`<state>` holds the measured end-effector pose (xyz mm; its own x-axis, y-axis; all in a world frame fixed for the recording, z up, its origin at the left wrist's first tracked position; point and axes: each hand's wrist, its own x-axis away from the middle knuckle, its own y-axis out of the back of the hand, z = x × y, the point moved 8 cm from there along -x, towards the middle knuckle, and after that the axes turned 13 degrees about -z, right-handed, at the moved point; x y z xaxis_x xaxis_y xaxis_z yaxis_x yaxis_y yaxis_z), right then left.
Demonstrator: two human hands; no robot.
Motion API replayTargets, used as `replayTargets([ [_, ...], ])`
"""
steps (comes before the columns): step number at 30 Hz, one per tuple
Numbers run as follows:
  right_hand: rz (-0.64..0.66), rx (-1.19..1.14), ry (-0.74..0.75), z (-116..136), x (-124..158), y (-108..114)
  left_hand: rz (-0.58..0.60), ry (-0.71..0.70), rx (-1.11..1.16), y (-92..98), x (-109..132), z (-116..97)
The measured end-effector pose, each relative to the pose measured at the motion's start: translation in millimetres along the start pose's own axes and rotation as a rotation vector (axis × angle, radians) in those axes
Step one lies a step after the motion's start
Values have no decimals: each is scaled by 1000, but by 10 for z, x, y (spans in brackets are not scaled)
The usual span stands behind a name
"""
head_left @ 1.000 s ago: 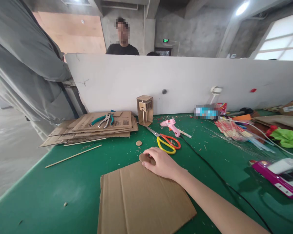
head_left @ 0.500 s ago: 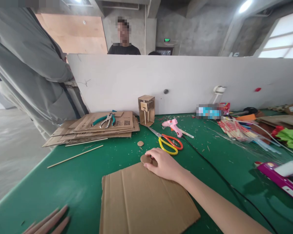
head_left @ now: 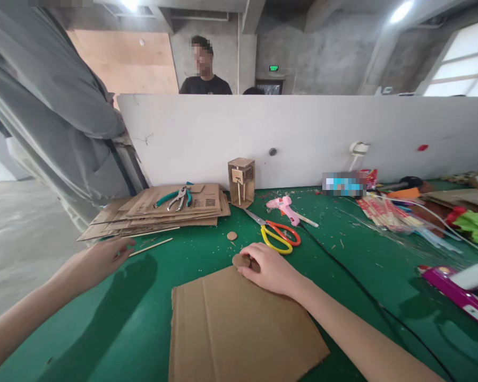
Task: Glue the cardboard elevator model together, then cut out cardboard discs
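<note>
My right hand (head_left: 269, 268) is closed on a small round cardboard disc (head_left: 241, 261) at the far edge of a cardboard sheet (head_left: 242, 323). Part of the disc is hidden by the fingers. My left hand (head_left: 107, 257) hovers over a thin wooden stick (head_left: 153, 246), its fingers loosely bent and apart, covering the stick's near end. A second cardboard disc (head_left: 231, 236) lies flat beyond my right hand. Scissors (head_left: 276, 236) with yellow and orange handles lie open nearby.
Pliers (head_left: 179, 199) rest on stacked cardboard (head_left: 143, 212). A small cardboard box with sticks (head_left: 241, 183) stands by the white partition (head_left: 195, 138). To the right are a pink glue gun (head_left: 286, 208), its black cord and a purple power strip (head_left: 458, 297). Someone is behind the partition.
My left hand has come up from the lower left corner and reached forward over the thin stick. My right hand keeps its hold on the disc. The view has shifted slightly.
</note>
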<state>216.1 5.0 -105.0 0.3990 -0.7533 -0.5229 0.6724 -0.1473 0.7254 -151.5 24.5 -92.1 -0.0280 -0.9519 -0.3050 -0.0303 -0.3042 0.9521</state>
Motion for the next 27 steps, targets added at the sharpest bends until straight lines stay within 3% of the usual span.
replayTargets([
  [3, 4, -9, -10, -9, -1, 13, 78, -128, 27, -89, -419, -188],
  [6, 1, -9, -10, -9, -1, 21, 35, -161, 11, -96, -570, -305],
  [13, 6, 3, -4, -2, -7, 6, 60, -148, 145, -92, -334, -356],
  [20, 11, 17, -7, 18, -3, 9, 74, -202, -8, -217, -490, -339],
  [24, 10, 8, -4, 14, 2, 12, -6, -204, -70, -44, -453, -158],
  [27, 11, 3, -4, 0, 5, 4, -26, -156, -62, 126, -103, -11],
])
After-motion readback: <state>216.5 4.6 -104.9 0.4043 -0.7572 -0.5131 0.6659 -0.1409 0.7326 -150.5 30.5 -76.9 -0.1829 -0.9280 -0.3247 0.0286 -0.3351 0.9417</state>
